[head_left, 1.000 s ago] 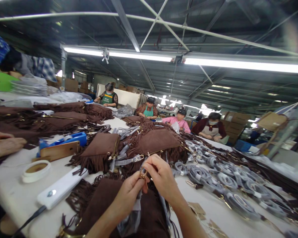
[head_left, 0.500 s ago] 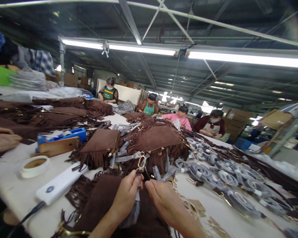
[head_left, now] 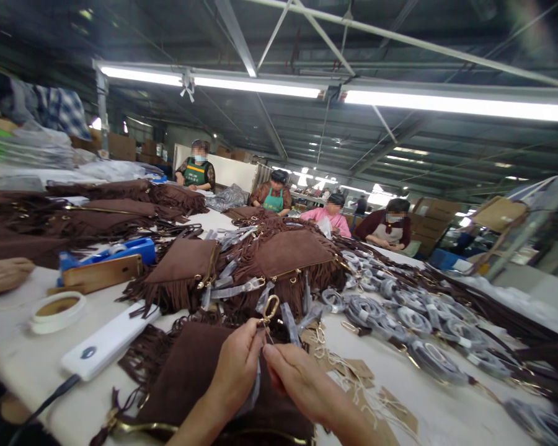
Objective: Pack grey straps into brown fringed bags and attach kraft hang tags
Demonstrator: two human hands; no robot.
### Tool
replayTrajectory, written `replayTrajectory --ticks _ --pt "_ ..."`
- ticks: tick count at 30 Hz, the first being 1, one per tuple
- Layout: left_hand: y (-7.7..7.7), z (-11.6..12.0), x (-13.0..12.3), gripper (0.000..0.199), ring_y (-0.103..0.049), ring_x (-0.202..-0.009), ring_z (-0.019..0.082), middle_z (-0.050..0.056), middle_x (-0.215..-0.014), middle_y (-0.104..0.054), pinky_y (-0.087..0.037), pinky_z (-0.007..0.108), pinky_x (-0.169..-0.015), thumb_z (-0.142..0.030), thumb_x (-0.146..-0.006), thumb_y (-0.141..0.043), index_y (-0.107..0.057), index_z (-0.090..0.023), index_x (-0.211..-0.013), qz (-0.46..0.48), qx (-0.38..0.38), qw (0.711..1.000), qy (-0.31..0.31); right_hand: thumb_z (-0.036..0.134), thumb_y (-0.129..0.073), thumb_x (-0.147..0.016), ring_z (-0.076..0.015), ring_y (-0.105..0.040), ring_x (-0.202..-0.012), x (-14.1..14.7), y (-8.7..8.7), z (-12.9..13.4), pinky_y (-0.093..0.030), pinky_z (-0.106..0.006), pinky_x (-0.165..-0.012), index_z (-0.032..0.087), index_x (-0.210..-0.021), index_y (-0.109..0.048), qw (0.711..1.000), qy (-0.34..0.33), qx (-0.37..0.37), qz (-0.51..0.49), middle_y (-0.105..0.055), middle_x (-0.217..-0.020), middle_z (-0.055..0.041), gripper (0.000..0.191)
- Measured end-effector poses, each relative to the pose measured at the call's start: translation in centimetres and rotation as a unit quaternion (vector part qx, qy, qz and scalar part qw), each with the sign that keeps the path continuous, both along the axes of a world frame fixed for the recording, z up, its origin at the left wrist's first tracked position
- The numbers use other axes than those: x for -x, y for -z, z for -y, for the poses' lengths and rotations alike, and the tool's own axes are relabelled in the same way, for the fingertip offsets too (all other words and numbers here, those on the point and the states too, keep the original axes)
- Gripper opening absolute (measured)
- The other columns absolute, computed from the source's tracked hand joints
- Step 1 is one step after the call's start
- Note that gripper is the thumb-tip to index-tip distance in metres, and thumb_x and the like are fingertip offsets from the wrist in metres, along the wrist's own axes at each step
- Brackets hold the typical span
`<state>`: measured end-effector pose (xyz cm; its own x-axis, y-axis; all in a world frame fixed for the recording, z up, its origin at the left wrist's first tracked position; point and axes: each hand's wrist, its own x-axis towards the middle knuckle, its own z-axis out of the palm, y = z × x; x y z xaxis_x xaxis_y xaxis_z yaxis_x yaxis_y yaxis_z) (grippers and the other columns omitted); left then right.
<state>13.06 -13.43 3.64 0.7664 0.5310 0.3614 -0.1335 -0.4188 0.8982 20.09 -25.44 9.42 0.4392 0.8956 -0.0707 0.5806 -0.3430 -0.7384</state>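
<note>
A roll of white tape (head_left: pixel 58 313) and a corded white device (head_left: pixel 106 344) are laid left of a fringed brown bag (head_left: pixel 186 365). Above the bag, a plastic-wrapped strap (head_left: pixel 252 396) is pinched by the left hand (head_left: pixel 239 360), its gold-toned clasp (head_left: pixel 266 316) pointed upward. The right hand (head_left: pixel 304 381) is curled close by; whether anything is gripped cannot be told. Coiled straps (head_left: pixel 432 362) are spread rightward.

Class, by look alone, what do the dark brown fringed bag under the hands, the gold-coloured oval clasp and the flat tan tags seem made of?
Dark brown fringed bag: suede or imitation suede; soft-looking, matte surface.
Gold-coloured oval clasp: probably polished metal, from its bright glints.
Flat tan tags: likely card; dull, thin and straight-edged.
</note>
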Motion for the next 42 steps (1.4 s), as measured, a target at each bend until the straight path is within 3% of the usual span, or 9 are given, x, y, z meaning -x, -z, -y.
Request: replayTrajectory --ticks 7,11,14,19,22,26,31,38,42 --pt "-1.1 0.5 0.7 0.027 -0.059 -0.104 0.022 0.006 -0.109 -0.066 -0.045 0.031 -0.094 -0.020 -0.079 -0.049 -0.065 -0.019 -0.100 0.063 0.074 0.989 0.108 0.039 -0.026 -0.099 -0.0123 -0.043 -0.053 -0.4 -0.3 0.0 -0.030 -0.024 -0.053 0.020 -0.057 -0.043 1.000 0.001 -0.009 -0.014 -0.044 -0.054 0.0026 0.049" --pt "-2.0 0.3 0.1 0.026 -0.063 -0.078 0.020 0.004 -0.081 -0.067 -0.050 0.029 -0.073 -0.026 -0.076 -0.051 -0.068 -0.017 -0.094 0.048 0.203 0.965 0.156 0.042 -0.025 -0.099 -0.0122 -0.043 -0.052 -0.7 -0.3 0.2 -0.031 -0.024 -0.053 0.020 -0.056 -0.043 1.000 0.003 -0.021 -0.020 -0.045 -0.053 0.0025 0.051" --pt "-2.5 0.2 -0.7 0.022 -0.057 -0.067 0.017 0.002 -0.071 -0.063 -0.046 0.026 -0.065 -0.032 -0.078 -0.054 -0.067 -0.015 -0.082 0.034 0.222 0.962 0.155 0.043 -0.024 -0.099 -0.0127 -0.045 -0.053 -0.9 0.2 0.4 -0.032 -0.024 -0.055 0.020 -0.056 -0.044 1.000 0.010 -0.020 -0.022 -0.048 -0.054 0.0021 0.053" --pt "-3.3 -0.3 -1.7 0.016 -0.050 -0.066 0.013 -0.001 -0.066 -0.056 -0.040 0.023 -0.064 -0.028 -0.077 -0.055 -0.062 -0.016 -0.069 0.056 0.121 0.987 0.088 0.040 -0.041 -0.094 -0.0152 -0.050 -0.057 -0.9 1.5 1.7 -0.034 -0.026 -0.055 0.021 -0.064 -0.050 0.984 0.124 -0.090 0.090 -0.054 -0.060 0.0011 0.037" --pt "-4.0 -0.5 -1.5 0.011 -0.050 -0.065 0.013 -0.002 -0.070 -0.055 -0.039 0.023 -0.062 -0.024 -0.078 -0.055 -0.061 -0.017 -0.072 0.069 0.051 0.994 0.066 0.033 -0.049 -0.091 -0.0162 -0.055 -0.063 -0.2 1.5 2.6 -0.040 -0.026 -0.060 0.020 -0.076 -0.058 0.932 0.200 -0.214 0.212 -0.060 -0.068 -0.0003 0.022" --pt "-5.5 0.1 -0.7 0.012 -0.053 -0.073 0.014 0.000 -0.078 -0.056 -0.042 0.025 -0.068 -0.017 -0.082 -0.056 -0.060 -0.017 -0.071 0.090 -0.053 0.991 0.084 0.022 -0.048 -0.092 -0.0169 -0.062 -0.082 0.8 1.0 2.3 -0.047 -0.027 -0.075 0.019 -0.093 -0.063 0.870 0.175 -0.342 0.308 -0.067 -0.091 -0.0062 0.015" --pt "-7.4 0.7 0.7 0.016 -0.054 -0.083 0.015 0.001 -0.083 -0.057 -0.042 0.027 -0.078 -0.016 -0.085 -0.058 -0.062 -0.017 -0.070 0.145 -0.143 0.976 0.078 0.027 -0.053 -0.091 -0.0126 -0.057 -0.062 0.1 1.4 1.5 -0.046 -0.024 -0.064 0.019 -0.095 -0.061 0.912 0.195 -0.296 0.204 -0.067 -0.079 -0.0004 0.012" --pt "-7.6 -0.7 2.7 0.016 -0.054 -0.076 0.013 0.000 -0.077 -0.058 -0.043 0.025 -0.073 -0.017 -0.087 -0.059 -0.061 -0.016 -0.071 0.125 -0.140 0.979 0.081 0.017 -0.053 -0.093 -0.0129 -0.060 -0.075 -0.7 0.6 1.4 -0.045 -0.023 -0.071 0.019 -0.093 -0.068 0.933 -0.028 -0.288 0.215 -0.067 -0.084 -0.0013 0.015" --pt "-6.3 -2.2 5.9 0.019 -0.059 -0.091 0.017 0.002 -0.097 -0.064 -0.047 0.029 -0.083 -0.027 -0.084 -0.064 -0.059 -0.019 -0.101 -0.004 -0.166 0.981 0.098 0.018 -0.055 -0.092 -0.0123 -0.057 -0.069 -1.3 -1.0 2.6 -0.044 -0.024 -0.064 0.021 -0.088 -0.068 0.924 0.022 -0.330 0.192 -0.063 -0.076 0.0005 0.014"
